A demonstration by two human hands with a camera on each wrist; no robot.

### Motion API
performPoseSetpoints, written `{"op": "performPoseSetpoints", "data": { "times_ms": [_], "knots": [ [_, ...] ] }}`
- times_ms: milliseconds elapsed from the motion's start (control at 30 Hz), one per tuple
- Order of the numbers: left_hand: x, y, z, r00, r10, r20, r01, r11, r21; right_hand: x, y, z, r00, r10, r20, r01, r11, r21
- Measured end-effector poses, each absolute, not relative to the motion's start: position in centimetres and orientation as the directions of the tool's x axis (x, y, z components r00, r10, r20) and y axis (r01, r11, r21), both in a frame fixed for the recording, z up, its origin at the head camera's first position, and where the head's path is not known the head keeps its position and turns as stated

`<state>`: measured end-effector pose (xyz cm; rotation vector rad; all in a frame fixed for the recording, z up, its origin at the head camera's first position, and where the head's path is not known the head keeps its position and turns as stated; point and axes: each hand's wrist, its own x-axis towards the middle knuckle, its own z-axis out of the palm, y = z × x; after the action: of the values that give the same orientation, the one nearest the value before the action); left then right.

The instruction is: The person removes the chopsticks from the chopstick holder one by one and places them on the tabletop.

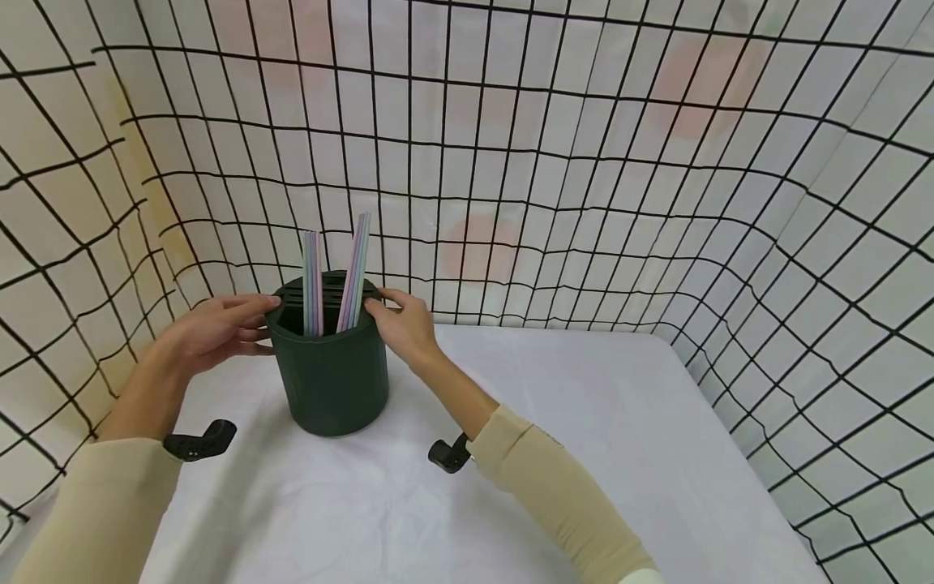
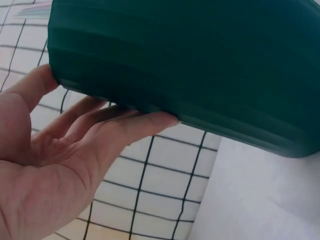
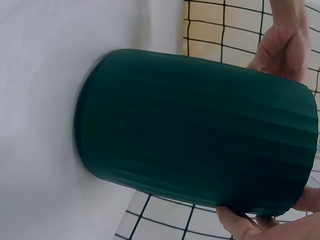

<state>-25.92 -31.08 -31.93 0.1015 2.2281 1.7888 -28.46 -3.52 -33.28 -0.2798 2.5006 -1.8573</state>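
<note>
A dark green round pen holder [image 1: 332, 381] with a ribbed wall and a slotted, divided top stands upright at the left on the white-covered table. Two bundles of thin pastel sticks rise out of it: a left bundle [image 1: 313, 284] and a taller, slanted right bundle [image 1: 354, 276]. My left hand [image 1: 228, 328] holds the holder's left side, thumb at the rim and fingers spread along the wall [image 2: 170, 60]. On the opposite side, my right hand [image 1: 404, 324] grips the rim with its thumb on top. Its fingertips [image 3: 232, 220] press the ribbed wall.
Black wire mesh [image 1: 481, 154] encloses the table at the back and both sides, with pale sheeting behind it. The white table cover [image 1: 569, 422] stretches to the right of the holder. A black wrist camera [image 1: 200, 442] sits on the left wrist, another camera [image 1: 448, 454] on the right.
</note>
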Motion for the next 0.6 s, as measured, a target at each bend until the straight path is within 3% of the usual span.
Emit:
{"op": "performPoseSetpoints", "data": {
  "times_ms": [600],
  "knots": [
    [-25.4, -21.0, -32.5, -0.965, 0.241, -0.108, -0.064, 0.182, 0.981, -28.5, 7.0, -33.4, -0.982, -0.187, 0.028, -0.061, 0.171, -0.983]
  ]
}}
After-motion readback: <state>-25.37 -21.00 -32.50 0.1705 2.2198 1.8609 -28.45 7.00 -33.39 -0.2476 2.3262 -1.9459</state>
